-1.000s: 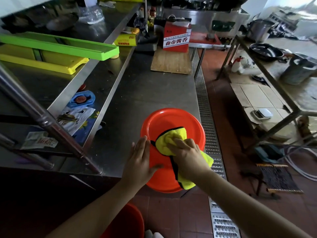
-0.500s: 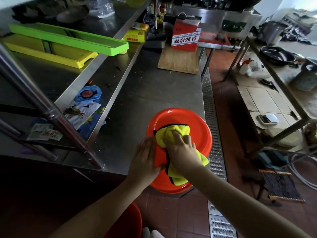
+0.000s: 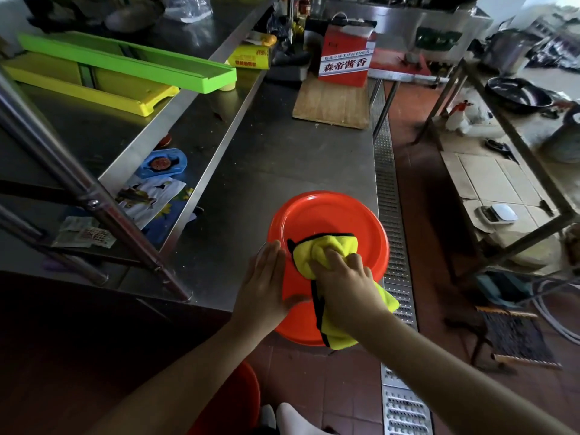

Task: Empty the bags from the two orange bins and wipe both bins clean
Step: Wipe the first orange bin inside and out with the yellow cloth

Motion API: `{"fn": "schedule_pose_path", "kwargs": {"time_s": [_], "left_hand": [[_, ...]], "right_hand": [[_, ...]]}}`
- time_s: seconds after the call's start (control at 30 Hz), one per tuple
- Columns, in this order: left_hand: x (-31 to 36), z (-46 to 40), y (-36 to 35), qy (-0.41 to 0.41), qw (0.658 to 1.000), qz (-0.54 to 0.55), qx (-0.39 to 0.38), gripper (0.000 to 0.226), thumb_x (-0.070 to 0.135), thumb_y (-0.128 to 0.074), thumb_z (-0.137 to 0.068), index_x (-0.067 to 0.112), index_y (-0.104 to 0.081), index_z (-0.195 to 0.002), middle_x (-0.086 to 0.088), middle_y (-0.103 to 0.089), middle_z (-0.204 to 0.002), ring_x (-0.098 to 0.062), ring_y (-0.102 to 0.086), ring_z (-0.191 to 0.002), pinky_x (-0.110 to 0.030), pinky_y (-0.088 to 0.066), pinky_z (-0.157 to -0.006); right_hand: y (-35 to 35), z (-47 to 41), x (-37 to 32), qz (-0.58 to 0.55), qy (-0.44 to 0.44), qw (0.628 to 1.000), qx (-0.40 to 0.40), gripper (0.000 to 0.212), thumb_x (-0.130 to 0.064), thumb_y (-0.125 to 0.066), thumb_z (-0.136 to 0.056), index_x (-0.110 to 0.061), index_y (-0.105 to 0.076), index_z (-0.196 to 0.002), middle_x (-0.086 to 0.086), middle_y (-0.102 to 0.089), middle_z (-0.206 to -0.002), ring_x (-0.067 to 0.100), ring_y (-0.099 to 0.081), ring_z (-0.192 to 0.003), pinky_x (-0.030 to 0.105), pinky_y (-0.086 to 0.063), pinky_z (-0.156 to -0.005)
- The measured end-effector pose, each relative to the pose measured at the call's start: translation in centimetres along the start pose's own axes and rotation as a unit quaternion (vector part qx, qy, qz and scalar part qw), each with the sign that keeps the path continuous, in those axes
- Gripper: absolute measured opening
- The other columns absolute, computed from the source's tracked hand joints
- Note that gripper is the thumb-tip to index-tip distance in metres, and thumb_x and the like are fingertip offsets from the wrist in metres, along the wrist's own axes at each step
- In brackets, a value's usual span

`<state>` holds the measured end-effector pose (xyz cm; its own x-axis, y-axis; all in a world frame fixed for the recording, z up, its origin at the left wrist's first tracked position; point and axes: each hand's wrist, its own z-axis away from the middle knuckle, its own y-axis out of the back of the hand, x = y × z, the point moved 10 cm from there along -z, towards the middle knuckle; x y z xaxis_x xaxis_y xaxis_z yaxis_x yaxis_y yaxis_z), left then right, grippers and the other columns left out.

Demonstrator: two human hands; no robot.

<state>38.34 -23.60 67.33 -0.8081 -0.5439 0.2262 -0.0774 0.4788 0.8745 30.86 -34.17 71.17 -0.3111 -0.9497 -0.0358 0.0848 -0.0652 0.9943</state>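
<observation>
Left hand (image 3: 265,284) lies flat-fingered bracing the orange bin (image 3: 332,221) so it won't skid while right hand (image 3: 346,288) grasps the yellow cloth (image 3: 323,249), scrubbing

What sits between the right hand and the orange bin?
In the head view, the yellow cloth lies under the right hand, pressed against the orange bin.

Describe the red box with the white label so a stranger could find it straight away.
Start at the long steel counter and follow it to its far end, away from the orange bin that is being wiped. There a wooden board lies flat, and the red box stands at its far edge. It is the only upright red thing there, with a white band of large red Chinese characters.
</observation>
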Motion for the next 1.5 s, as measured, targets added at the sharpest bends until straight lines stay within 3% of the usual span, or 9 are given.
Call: {"fn": "schedule_pose_path", "kwargs": {"time_s": [0.37, 0.6, 0.73, 0.9, 1.03, 1.27, 1.37, 1.43, 1.5], "left_hand": [[-0.3, -0.3, -0.5, 0.031, 0.999, -0.016, -0.016, 0.106, 0.080, -0.052, -0.078, -0.002, -0.039, -0.145, -0.017, -0.034, -0.155, -0.027, -0.034, -0.143, -0.040, -0.019, -0.120], [-0.4, 0.1, -0.8, 0.029, 0.999, -0.017, -0.005, 0.105, 0.079, -0.049, -0.081, -0.001, -0.037, -0.147, -0.015, -0.028, -0.158, -0.025, -0.029, -0.145, -0.051, -0.023, -0.118], [-0.5, 0.2, -1.0, 0.030, 1.000, -0.002, -0.006, 0.105, 0.078, -0.051, -0.080, -0.001, -0.036, -0.147, -0.013, -0.025, -0.159, -0.022, -0.025, -0.147, -0.049, -0.020, -0.120], [-0.4, -0.1, -0.9, 0.037, 0.999, -0.011, -0.002, 0.107, 0.080, -0.054, -0.077, 0.000, -0.038, -0.146, -0.013, -0.030, -0.157, -0.023, -0.027, -0.146, -0.040, -0.016, -0.121], [-0.1, -0.2, -0.7, 0.024, 0.999, -0.013, 0.020, 0.105, 0.077, -0.057, -0.078, -0.001, -0.039, -0.145, -0.014, -0.030, -0.157, -0.026, -0.029, -0.145, -0.045, -0.024, -0.119], [-0.1, -0.2, -1.1, 0.038, 0.999, -0.030, -0.007, 0.106, 0.079, -0.051, -0.079, -0.003, -0.038, -0.145, -0.016, -0.029, -0.157, -0.026, -0.031, -0.144, -0.051, -0.024, -0.118], [0.0, 0.1, -0.9, 0.039, 0.999, -0.023, -0.012, 0.104, 0.077, -0.051, -0.080, -0.003, -0.038, -0.146, -0.015, -0.027, -0.158, -0.021, -0.018, -0.149, -0.053, -0.024, -0.118], [0.1, 0.0, -0.6, 0.046, 0.999, -0.025, -0.014, 0.104, 0.077, -0.050, -0.079, -0.002, -0.039, -0.145, -0.014, -0.029, -0.158, -0.016, -0.007, -0.151, -0.050, -0.023, -0.118], [0.1, -0.2, -0.5, 0.052, 0.998, -0.018, -0.019, 0.106, 0.079, -0.049, -0.078, -0.002, -0.038, -0.146, -0.014, -0.029, -0.157, -0.016, -0.009, -0.149, -0.049, -0.022, -0.119]], "right_hand": [[2.2, -12.2, 2.5, -0.018, -0.077, 0.997, 0.002, 0.044, -0.016, -0.040, -0.098, -0.029, -0.053, -0.138, 0.006, -0.036, -0.148, 0.040, -0.030, -0.130, 0.049, -0.036, -0.100], [0.7, -3.2, 2.8, -0.034, -0.021, 0.999, 0.009, 0.043, -0.023, -0.044, -0.096, -0.037, -0.049, -0.137, -0.001, -0.039, -0.142, 0.039, -0.038, -0.117, 0.049, -0.042, -0.093], [0.4, -0.8, 3.3, -0.035, 0.002, 0.999, 0.004, 0.048, -0.024, -0.047, -0.093, -0.043, -0.047, -0.137, -0.006, -0.036, -0.144, 0.036, -0.037, -0.115, 0.046, -0.043, -0.092], [1.3, -9.0, 4.5, -0.033, -0.051, 0.998, 0.003, 0.043, -0.020, -0.043, -0.098, -0.036, -0.053, -0.137, 0.000, -0.036, -0.148, 0.038, -0.034, -0.124, 0.047, -0.036, -0.098], [2.2, -13.9, 5.5, -0.048, -0.076, 0.996, 0.004, 0.044, -0.016, -0.045, -0.097, -0.030, -0.054, -0.137, 0.002, -0.039, -0.146, 0.038, -0.033, -0.125, 0.048, -0.036, -0.100], [1.2, -4.5, 5.2, -0.046, -0.035, 0.998, -0.013, 0.034, -0.026, -0.044, -0.098, -0.035, -0.057, -0.129, -0.001, -0.041, -0.139, 0.037, -0.039, -0.117, 0.047, -0.040, -0.096], [1.0, -0.1, 5.1, -0.050, -0.013, 0.999, -0.012, 0.033, -0.028, -0.047, -0.096, -0.040, -0.056, -0.125, -0.007, -0.041, -0.142, 0.034, -0.039, -0.114, 0.045, -0.042, -0.096], [1.1, -0.6, 5.3, -0.057, -0.016, 0.998, -0.017, 0.034, -0.025, -0.046, -0.096, -0.040, -0.057, -0.125, -0.007, -0.041, -0.141, 0.034, -0.039, -0.115, 0.045, -0.042, -0.096], [1.2, -3.0, 5.1, -0.054, -0.025, 0.998, -0.017, 0.034, -0.022, -0.045, -0.098, -0.036, -0.059, -0.126, -0.004, -0.042, -0.140, 0.036, -0.038, -0.116, 0.047, -0.040, -0.096]]}}
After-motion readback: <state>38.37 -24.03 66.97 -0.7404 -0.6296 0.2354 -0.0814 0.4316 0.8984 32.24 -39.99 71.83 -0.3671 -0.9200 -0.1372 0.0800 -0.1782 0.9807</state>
